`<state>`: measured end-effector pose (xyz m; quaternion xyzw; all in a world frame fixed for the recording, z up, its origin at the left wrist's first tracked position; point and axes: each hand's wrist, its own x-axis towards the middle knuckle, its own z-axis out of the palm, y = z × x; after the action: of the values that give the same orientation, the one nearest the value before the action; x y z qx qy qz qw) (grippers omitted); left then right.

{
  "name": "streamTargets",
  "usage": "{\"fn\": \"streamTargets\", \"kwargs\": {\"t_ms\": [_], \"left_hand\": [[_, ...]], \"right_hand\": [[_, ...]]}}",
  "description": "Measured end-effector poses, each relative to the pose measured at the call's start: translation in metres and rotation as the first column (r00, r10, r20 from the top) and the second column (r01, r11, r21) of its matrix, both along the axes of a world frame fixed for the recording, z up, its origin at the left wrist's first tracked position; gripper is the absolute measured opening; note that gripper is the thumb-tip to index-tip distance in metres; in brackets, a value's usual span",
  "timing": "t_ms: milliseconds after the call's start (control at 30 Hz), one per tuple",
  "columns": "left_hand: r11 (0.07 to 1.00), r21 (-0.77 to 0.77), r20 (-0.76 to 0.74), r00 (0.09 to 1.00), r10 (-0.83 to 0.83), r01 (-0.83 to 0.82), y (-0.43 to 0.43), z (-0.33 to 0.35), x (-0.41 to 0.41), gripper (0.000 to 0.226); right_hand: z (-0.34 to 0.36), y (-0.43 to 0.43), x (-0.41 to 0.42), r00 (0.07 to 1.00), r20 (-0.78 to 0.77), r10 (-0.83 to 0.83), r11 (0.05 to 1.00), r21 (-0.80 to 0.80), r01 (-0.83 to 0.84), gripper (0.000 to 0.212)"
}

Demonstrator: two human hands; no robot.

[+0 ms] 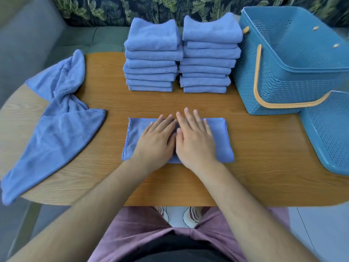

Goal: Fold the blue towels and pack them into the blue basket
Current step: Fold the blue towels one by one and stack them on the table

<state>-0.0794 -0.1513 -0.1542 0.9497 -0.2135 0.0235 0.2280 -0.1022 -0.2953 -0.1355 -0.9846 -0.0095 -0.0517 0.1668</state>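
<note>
A blue towel (220, 140), folded to a rectangle, lies flat on the wooden table in front of me. My left hand (155, 140) and my right hand (194, 138) press on its middle side by side, fingers straight. Behind it stand two stacks of folded blue towels, the left stack (152, 55) and the right stack (207, 53). Loose unfolded blue towels (56, 114) lie crumpled at the table's left end. The blue basket (294, 59) with an orange handle stands at the right rear; no towel shows inside it.
A blue perforated lid or second basket (328, 129) lies at the right edge. The wooden table (264, 157) has a rounded left end. A grey-green sofa (56, 38) and a leaf-patterned cushion lie behind. My knees and shoes show below the table's near edge.
</note>
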Motion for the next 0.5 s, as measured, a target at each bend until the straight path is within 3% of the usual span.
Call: {"fn": "streamTargets", "kwargs": {"t_ms": [67, 233, 333, 433, 500], "left_hand": [[0.998, 0.055, -0.056, 0.998, 0.017, -0.014, 0.003, -0.009, -0.003, 0.062], [0.98, 0.17, -0.067, 0.992, 0.111, -0.099, 0.052, -0.012, 0.005, 0.061], [0.981, 0.166, -0.162, 0.979, 0.126, -0.099, 0.075, -0.009, 0.012, 0.064], [0.975, 0.205, -0.166, 0.979, 0.12, -0.085, 0.078, -0.008, 0.015, 0.07], [0.968, 0.234, -0.093, 0.989, 0.117, -0.092, 0.072, -0.005, 0.016, 0.07]], "right_hand": [[-0.014, -0.003, -0.002, 0.994, -0.111, 0.0, 0.998, -0.06, -0.006, 0.056], [-0.028, -0.049, -0.017, 0.981, -0.16, -0.105, 0.988, -0.133, 0.084, 0.061], [-0.025, -0.068, -0.023, 0.969, -0.192, -0.154, 0.983, -0.133, 0.13, 0.062], [-0.024, -0.066, -0.022, 0.966, -0.196, -0.167, 0.976, -0.168, 0.135, 0.062], [-0.02, -0.058, -0.022, 0.976, -0.104, -0.191, 0.97, -0.175, 0.171, 0.059]]}}
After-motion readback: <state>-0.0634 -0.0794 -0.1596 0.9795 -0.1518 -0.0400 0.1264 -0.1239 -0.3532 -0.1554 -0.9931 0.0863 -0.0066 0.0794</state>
